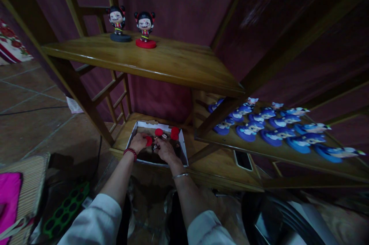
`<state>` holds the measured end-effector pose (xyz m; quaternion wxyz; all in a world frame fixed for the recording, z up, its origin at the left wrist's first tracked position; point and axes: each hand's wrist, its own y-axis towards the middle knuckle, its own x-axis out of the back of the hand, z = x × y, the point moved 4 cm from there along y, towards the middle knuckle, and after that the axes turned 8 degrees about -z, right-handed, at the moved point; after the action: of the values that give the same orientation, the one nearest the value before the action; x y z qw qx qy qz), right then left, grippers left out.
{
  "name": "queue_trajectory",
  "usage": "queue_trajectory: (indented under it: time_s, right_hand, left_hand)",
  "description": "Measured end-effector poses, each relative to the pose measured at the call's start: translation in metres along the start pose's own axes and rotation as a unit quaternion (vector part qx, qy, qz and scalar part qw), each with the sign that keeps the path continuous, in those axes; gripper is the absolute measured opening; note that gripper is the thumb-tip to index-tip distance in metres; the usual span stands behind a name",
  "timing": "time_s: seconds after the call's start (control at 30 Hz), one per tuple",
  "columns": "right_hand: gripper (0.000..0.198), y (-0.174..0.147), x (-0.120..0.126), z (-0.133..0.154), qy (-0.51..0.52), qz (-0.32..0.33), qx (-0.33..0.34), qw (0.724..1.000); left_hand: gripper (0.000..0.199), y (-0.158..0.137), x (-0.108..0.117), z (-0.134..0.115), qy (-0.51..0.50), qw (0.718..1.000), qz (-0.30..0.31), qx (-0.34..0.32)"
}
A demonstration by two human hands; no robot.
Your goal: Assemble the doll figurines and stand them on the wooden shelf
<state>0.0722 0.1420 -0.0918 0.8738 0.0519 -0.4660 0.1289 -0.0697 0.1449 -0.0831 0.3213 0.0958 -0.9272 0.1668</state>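
Both hands are down inside a shallow white box [182, 143] on the low wooden shelf. My left hand [138, 143] is closed at the red round base [148, 140] of a small figurine. My right hand [165, 149] has its fingers bent around the dark head [155, 147] of what looks like the same figurine; its fingertips are partly hidden. Other figurines with red bases lie in the box, one base [174, 133] near the right corner and another red base [158, 132] by the back wall.
Two black-haired figurines stand on the upper shelf [178, 60], one on a grey base [120, 37], one on red [145, 43]. Several blue-based figurines [250, 131] fill the right shelf. A phone [243, 160] lies below it. A woven seat [31, 183] is at left.
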Motion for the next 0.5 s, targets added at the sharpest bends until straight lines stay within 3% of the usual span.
queue_trajectory:
  time_s: [0.23, 0.5]
  right_hand:
    - [0.039, -0.0003, -0.0018, -0.0008, -0.027, 0.01, -0.021, 0.999]
    - [0.032, -0.0003, -0.0024, -0.0015, -0.038, 0.029, -0.04, 0.998]
  left_hand:
    - [0.024, -0.0038, -0.0007, -0.0032, -0.002, 1.0, -0.002, -0.003]
    - [0.023, -0.0056, 0.0005, -0.0065, -0.004, 1.0, -0.001, 0.004]
